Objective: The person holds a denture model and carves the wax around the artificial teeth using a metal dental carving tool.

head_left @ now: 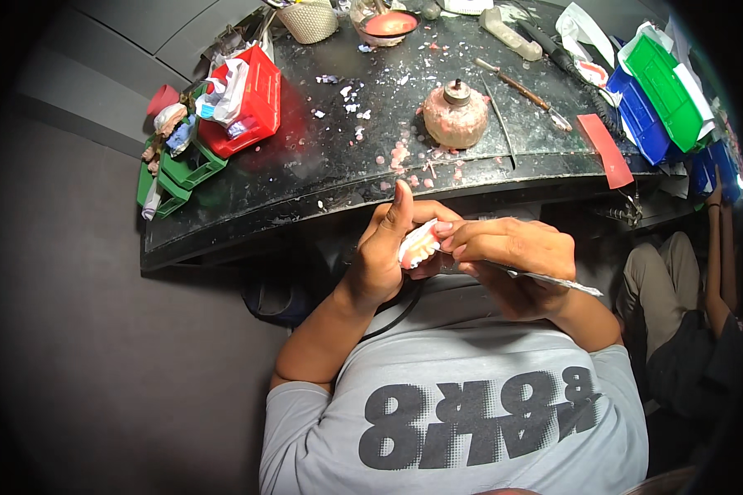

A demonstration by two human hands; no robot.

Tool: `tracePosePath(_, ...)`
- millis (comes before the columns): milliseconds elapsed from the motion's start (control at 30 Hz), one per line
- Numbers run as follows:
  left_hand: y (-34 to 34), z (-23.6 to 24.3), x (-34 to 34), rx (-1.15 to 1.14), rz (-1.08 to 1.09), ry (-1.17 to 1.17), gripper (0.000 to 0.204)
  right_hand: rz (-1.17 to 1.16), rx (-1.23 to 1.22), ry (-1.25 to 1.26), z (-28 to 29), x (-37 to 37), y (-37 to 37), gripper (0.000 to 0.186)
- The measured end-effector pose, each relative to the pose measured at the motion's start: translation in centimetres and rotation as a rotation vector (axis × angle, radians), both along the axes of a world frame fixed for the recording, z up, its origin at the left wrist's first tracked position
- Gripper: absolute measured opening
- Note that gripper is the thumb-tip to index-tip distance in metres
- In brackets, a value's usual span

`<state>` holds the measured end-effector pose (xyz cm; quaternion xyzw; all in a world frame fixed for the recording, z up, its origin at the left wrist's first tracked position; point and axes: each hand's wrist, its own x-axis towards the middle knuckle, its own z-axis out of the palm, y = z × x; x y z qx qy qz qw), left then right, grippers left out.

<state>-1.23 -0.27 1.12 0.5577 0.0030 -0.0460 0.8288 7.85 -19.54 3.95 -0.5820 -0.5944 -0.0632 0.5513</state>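
My left hand (380, 252) grips a small white dental model with pink wax and pale teeth (418, 246), its thumb raised along the side. My right hand (524, 256) is closed on a slim metal instrument (570, 283), whose handle sticks out to the right. The right fingertips are at the model, so the instrument's working end is hard to make out. Both hands are in front of the bench's near edge, above my lap.
The dark bench (322, 148) holds a burner (456, 121), loose tools (524, 91), a pink wax sheet (603, 148), a red bin (260, 91), green trays (191, 169), blue and green trays (656, 91), a basket (305, 21) and scraps. Another person's legs and arms (664, 297) are at right.
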Motion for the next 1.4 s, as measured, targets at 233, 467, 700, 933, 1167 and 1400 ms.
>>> tracePosePath(233, -0.19, 0.16, -0.02, -0.008, 0.01, 0.024, 0.1, 0.002, -0.004, -0.012, 0.02, -0.02, 0.06, 0.019)
tracePosePath(467, -0.33, -0.2, 0.04, -0.012, 0.036, 0.008, 0.101, 0.014, -0.01, -0.009, -0.34, 0.04, 0.05, 0.018)
tracePosePath(700, -0.23, 0.16, -0.03, -0.005, 0.025, 0.032, 0.102, 0.05, -0.021, 0.039, -0.24, 0.31, -0.27, 0.017)
tracePosePath(933, -0.13, -0.23, 0.07, 0.028, 0.042, 0.022, 0.103, -0.008, -0.011, 0.009, -0.18, 0.11, 0.04, 0.017)
tracePosePath(1167, -0.37, 0.06, 0.01, 0.037, 0.048, 0.033, 0.104, 0.044, -0.014, 0.049, -0.27, 0.51, -0.08, 0.017)
tracePosePath(1400, -0.13, -0.28, 0.11, -0.021, 0.049, 0.004, 0.095, 0.003, -0.013, 0.037, -0.28, 0.34, 0.18, 0.018)
